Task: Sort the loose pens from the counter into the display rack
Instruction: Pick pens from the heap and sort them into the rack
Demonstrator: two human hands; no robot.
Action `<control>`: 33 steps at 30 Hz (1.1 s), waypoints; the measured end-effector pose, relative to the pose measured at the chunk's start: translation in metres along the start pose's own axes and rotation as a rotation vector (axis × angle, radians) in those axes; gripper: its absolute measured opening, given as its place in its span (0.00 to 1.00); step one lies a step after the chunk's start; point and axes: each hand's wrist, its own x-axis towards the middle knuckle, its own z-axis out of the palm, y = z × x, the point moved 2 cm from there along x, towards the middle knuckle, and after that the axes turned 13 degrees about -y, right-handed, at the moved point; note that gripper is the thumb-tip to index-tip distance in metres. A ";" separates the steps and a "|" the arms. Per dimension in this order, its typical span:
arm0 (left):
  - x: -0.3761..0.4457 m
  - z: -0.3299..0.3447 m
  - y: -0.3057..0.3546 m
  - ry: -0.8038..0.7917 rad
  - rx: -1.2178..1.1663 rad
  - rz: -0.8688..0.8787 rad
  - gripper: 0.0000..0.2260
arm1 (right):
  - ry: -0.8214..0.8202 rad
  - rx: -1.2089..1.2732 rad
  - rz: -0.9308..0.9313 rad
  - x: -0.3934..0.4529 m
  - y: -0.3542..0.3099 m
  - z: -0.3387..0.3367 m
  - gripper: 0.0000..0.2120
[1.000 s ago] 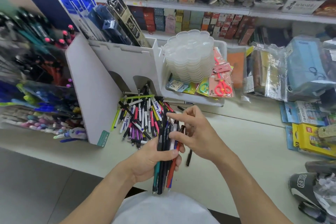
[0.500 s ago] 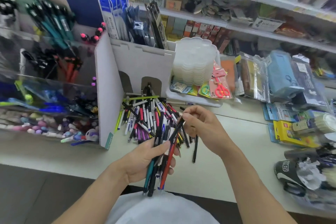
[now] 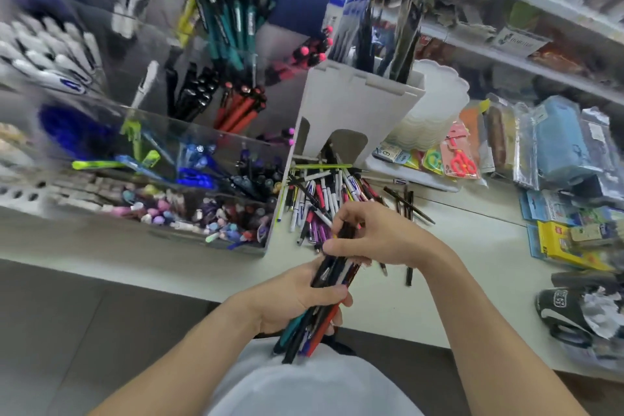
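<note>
Both hands have drifted leftward toward the clear acrylic rack; left hand clamps the mixed pen bundle, right hand pinches its top; better draw one pen at a time.

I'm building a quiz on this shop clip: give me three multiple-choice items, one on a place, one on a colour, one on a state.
1. Where does the loose pile of pens lie?
A. on the counter in front of the white cardboard stand
B. on the floor
C. on the top shelf

2. What colour are the scissors' handles in the pink pack?
A. blue
B. red-orange
C. black

3. What is the left hand doing?
A. resting flat on the counter
B. hanging idle
C. gripping a bundle of pens

Answers:
1 A, the pile spreads across the counter at the foot of the stand.
2 B, both loops show red-orange.
3 C, its fingers curl round the bundle while the right hand pinches its upper end.
</note>
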 end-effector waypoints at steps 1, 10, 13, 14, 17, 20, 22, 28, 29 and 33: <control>-0.006 -0.003 -0.001 -0.010 0.013 -0.018 0.15 | -0.027 -0.039 0.010 0.003 -0.004 0.003 0.16; -0.046 -0.024 -0.003 -0.063 0.069 -0.098 0.16 | -0.103 -0.091 -0.013 0.018 -0.029 0.031 0.05; -0.053 -0.024 -0.002 -0.093 0.069 -0.095 0.14 | 0.023 0.030 -0.058 0.009 -0.026 0.029 0.05; -0.055 -0.022 -0.002 -0.101 0.079 -0.090 0.12 | 0.067 0.070 -0.056 0.004 -0.024 0.027 0.06; -0.058 -0.021 -0.001 -0.105 0.095 -0.063 0.10 | 0.148 0.146 -0.050 -0.010 -0.018 0.018 0.06; -0.059 -0.017 -0.004 -0.063 0.084 -0.023 0.10 | 0.178 0.246 -0.096 -0.021 -0.007 0.010 0.06; -0.060 -0.013 -0.005 0.001 0.034 0.019 0.11 | 0.206 0.306 -0.137 -0.025 0.000 0.006 0.06; -0.067 -0.005 -0.003 0.184 -0.019 0.080 0.10 | 0.310 0.415 -0.286 -0.026 0.008 -0.012 0.06; -0.068 -0.004 -0.004 0.209 -0.029 0.087 0.10 | 0.327 0.424 -0.309 -0.026 0.010 -0.015 0.06; -0.071 0.005 -0.006 0.249 -0.049 0.119 0.08 | 0.350 0.493 -0.392 -0.027 0.015 -0.028 0.07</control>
